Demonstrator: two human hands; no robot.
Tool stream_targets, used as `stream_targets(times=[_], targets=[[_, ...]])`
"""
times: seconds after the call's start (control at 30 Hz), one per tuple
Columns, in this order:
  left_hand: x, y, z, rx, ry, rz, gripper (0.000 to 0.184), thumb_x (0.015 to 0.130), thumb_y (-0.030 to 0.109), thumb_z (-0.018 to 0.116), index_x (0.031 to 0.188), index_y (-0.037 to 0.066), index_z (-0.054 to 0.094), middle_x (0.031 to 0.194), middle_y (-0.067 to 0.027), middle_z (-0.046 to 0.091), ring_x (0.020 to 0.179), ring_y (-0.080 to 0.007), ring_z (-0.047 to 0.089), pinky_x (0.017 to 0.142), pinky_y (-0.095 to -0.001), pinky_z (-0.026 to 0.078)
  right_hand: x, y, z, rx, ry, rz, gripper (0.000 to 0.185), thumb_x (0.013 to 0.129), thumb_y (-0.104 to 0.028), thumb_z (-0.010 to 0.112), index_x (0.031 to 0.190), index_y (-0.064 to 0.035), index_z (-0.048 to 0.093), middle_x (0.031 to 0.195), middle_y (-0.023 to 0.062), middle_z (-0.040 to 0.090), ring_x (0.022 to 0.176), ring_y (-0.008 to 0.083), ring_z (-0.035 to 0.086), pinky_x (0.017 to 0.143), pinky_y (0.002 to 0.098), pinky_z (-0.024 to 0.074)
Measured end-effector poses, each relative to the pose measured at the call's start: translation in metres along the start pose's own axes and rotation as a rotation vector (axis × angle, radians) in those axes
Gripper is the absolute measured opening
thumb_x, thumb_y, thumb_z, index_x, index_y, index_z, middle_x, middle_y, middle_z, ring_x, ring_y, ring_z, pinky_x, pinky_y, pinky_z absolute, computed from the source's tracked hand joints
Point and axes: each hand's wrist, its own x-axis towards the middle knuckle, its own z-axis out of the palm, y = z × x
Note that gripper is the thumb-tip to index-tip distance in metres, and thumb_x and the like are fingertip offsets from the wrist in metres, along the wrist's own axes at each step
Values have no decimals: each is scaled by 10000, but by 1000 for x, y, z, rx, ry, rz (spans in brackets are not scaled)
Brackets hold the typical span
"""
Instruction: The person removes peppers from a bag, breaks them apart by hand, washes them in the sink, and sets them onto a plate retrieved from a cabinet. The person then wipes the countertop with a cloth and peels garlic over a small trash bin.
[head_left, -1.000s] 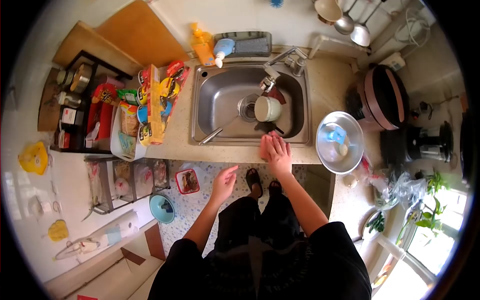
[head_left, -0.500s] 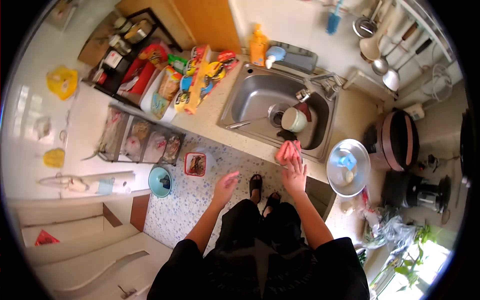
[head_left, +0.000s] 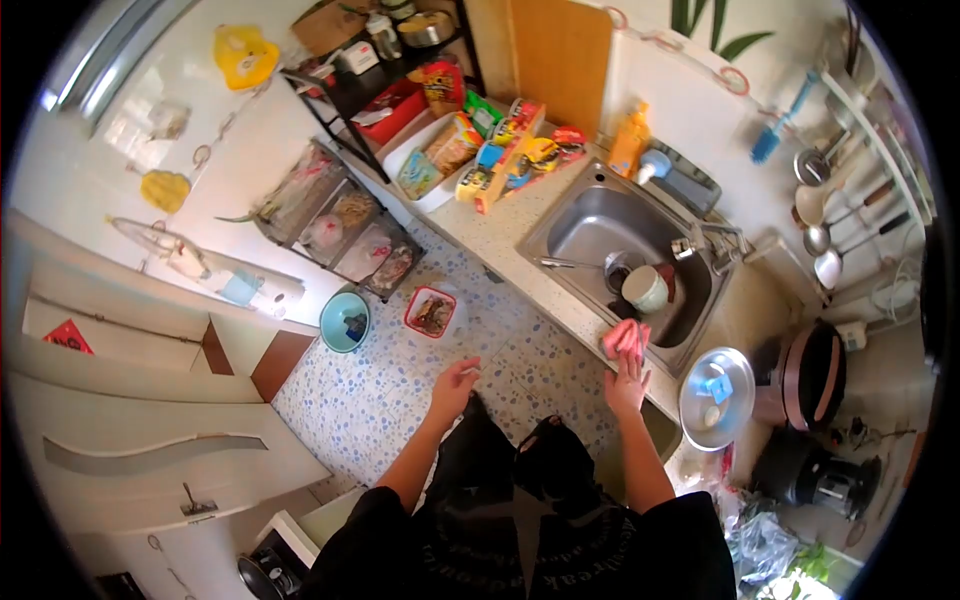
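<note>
My right hand (head_left: pixel 627 388) is at the counter's front edge, palm down with fingers stretched out. Its fingertips reach a crumpled pink cloth (head_left: pixel 622 337) lying on the rim of the sink; whether they press on it I cannot tell. My left hand (head_left: pixel 456 388) hangs in the air above the floor, fingers loosely extended and nothing in them. Inside the steel sink (head_left: pixel 590 215) are a pale bowl or pot (head_left: pixel 645 289), a dark red item partly behind it, and a long-handled utensil (head_left: pixel 565 263) by the drain strainer.
A metal basin (head_left: pixel 735 400) holding a blue item stands right of the sink, near a rice cooker (head_left: pixel 812 375). Snack packets (head_left: pixel 455 145) crowd the counter's left part. On the floor are a teal bucket (head_left: pixel 345 322), a red-rimmed bin (head_left: pixel 432 312) and a rack (head_left: pixel 345 215).
The view has turned left, so the sink and counter appear farther right and more slanted. My right hand remains by the pink cloth, and my left hand remains raised over the floor.
</note>
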Motion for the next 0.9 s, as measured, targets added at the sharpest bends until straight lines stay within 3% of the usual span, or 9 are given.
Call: stream_targets(times=[0.17, 0.2, 0.3, 0.33, 0.43, 0.53, 0.73, 0.9], targets=[[-3, -5, -51, -70, 64, 92, 354, 1005, 91, 577, 1353, 44, 617, 1278, -54, 672, 1064, -172, 674, 906, -307, 507, -18, -37, 13, 27, 252, -85, 744, 890, -304, 685, 1551, -171, 371, 1577, 164, 368, 1477, 383, 308, 1196, 607, 232], [-4, -3, -65, -68, 78, 94, 350, 1007, 85, 568, 1351, 47, 617, 1285, -56, 672, 1074, -177, 676, 899, -307, 504, -28, -61, 4, 66, 364, -158, 740, 842, -222, 709, 1521, -190, 415, 1460, 199, 451, 1362, 430, 412, 1127, 604, 328], [-12, 2, -106, -172, 164, 102, 353, 985, 66, 578, 1332, 24, 625, 1246, -67, 683, 1050, -182, 683, 930, -310, 504, -33, -94, 32, 128, 219, -197, 721, 805, -166, 706, 1484, -195, 463, 1343, 178, 533, 1230, 410, 511, 1057, 589, 384], [-14, 0, -124, -194, 175, 108, 353, 987, 69, 575, 1335, 27, 624, 1247, -66, 683, 1051, -182, 684, 926, -308, 504, -36, -113, 41, 157, 330, -270, 547, 782, -108, 696, 1322, -159, 621, 1088, 138, 643, 1020, 361, 622, 956, 531, 464], [-25, -9, -183, -232, 205, 108, 350, 1001, 86, 565, 1344, 42, 621, 1264, -59, 678, 1062, -182, 683, 922, -305, 502, -38, -165, 71, 169, 253, -406, 344, 789, -94, 699, 1132, -118, 719, 856, 102, 677, 835, 304, 674, 845, 460, 525], [-44, -14, -249, -234, 240, 101, 343, 1023, 112, 545, 1353, 56, 616, 1301, -51, 665, 1084, -181, 678, 936, -308, 496, -50, -236, 90, 335, 103, -426, 223, 800, -82, 696, 1018, -83, 744, 750, 98, 676, 717, 283, 678, 712, 398, 548], [-74, -38, -362, -312, 338, 67, 345, 1022, 114, 549, 1354, 50, 616, 1308, -63, 661, 1079, -182, 673, 927, -301, 494, -71, -383, 121, 572, -123, -521, 249, 852, -115, 731, 1092, -51, 727, 804, 96, 711, 704, 202, 681, 671, 329, 546], [-79, -55, -425, -375, 386, 40, 348, 1030, 148, 551, 1359, 59, 617, 1300, -58, 663, 1075, -179, 670, 925, -300, 489, -87, -475, 126, 561, -230, -593, 270, 896, -137, 717, 1148, -42, 705, 829, 87, 709, 717, 180, 673, 684, 313, 544]])
